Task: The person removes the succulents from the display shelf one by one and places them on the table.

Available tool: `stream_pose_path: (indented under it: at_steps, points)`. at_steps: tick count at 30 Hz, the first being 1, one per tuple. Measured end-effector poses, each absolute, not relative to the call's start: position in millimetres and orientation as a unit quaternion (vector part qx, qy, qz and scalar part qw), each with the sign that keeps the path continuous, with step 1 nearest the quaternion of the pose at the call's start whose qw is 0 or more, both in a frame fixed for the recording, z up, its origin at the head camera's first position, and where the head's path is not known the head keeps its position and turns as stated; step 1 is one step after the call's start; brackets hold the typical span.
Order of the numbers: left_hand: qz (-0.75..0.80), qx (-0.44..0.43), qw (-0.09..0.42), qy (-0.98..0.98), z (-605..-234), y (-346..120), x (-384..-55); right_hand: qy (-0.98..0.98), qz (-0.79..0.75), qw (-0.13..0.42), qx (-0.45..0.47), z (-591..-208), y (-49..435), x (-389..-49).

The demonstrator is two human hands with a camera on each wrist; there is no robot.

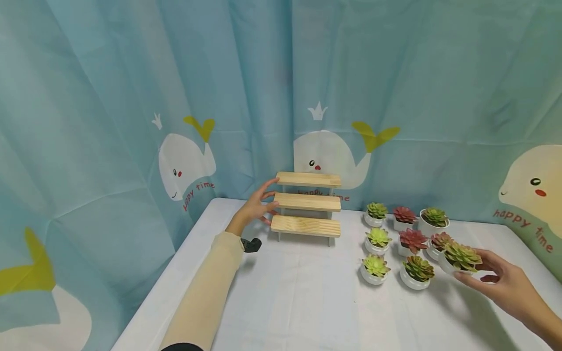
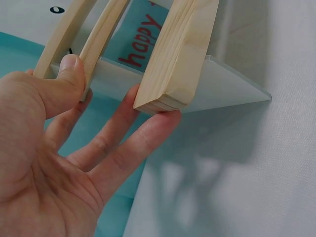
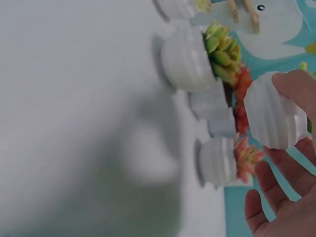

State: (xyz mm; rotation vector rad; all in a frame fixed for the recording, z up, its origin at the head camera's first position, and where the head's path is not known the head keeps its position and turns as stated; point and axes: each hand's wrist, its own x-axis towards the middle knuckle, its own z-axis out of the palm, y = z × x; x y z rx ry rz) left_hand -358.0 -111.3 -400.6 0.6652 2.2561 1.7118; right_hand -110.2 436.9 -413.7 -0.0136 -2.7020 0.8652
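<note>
A three-tier wooden display stand (image 1: 307, 201) with pale boards stands near the back curtain. My left hand (image 1: 254, 207) holds its left end. In the left wrist view, the thumb (image 2: 71, 74) lies on the middle board, while other fingertips touch the ends of the boards. On the right, my right hand (image 1: 505, 282) grips a green potted succulent (image 1: 461, 257) by its white pot, raised off the table. The right wrist view shows the pot's ribbed underside (image 3: 274, 111) with the thumb on it; its plant is mostly hidden there.
Several more succulents in white pots stand in rows right of the stand, among them a light green one (image 1: 375, 267), a dark green one (image 1: 417, 270) and a red one (image 1: 412, 240). A blue whale-print curtain (image 1: 263, 97) hangs behind the white-covered table (image 1: 307, 302).
</note>
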Motion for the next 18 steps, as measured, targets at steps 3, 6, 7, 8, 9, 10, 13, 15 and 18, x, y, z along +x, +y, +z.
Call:
stream_pose_path:
  at_steps: [3, 6, 7, 8, 9, 10, 13, 15, 18]
  points:
    - [0.584, 0.225, 0.118, 0.771, -400.7, -112.0, -358.2, -0.938, 0.309, 0.157, -0.008, -423.4, 439.7, -107.9]
    - [0.585, 0.222, 0.119, 0.771, -400.8, -112.3, -358.0, -0.942, 0.303, 0.145, -0.022, -429.9, 441.9, -108.0]
    - [0.585, 0.221, 0.118, 0.772, -400.7, -112.3, -357.8, -0.944, 0.3, 0.137, -0.029, -431.4, 442.6, -108.2]
    - [0.585, 0.221, 0.118, 0.772, -400.6, -112.1, -358.0, -0.946, 0.296, 0.128, -0.037, -432.6, 443.4, -108.6]
    - [0.585, 0.221, 0.117, 0.772, -400.6, -111.8, -358.0, -0.948, 0.291, 0.118, -0.045, -433.4, 443.8, -108.9]
    - [0.585, 0.221, 0.116, 0.772, -400.6, -111.8, -358.0, -0.949, 0.29, 0.107, -0.052, -434.3, 444.3, -109.1]
    - [0.584, 0.222, 0.115, 0.772, -400.4, -111.9, -358.0, -0.95, 0.294, 0.081, -0.068, -438.6, 447.1, -109.9]
    - [0.584, 0.224, 0.116, 0.772, -400.7, -112.0, -358.4, -0.949, 0.297, 0.074, -0.07, -442.5, 449.3, -110.1]
    - [0.584, 0.223, 0.119, 0.771, -400.6, -112.7, -358.6, -0.95, 0.297, 0.068, -0.071, -448.1, 452.4, -111.0]
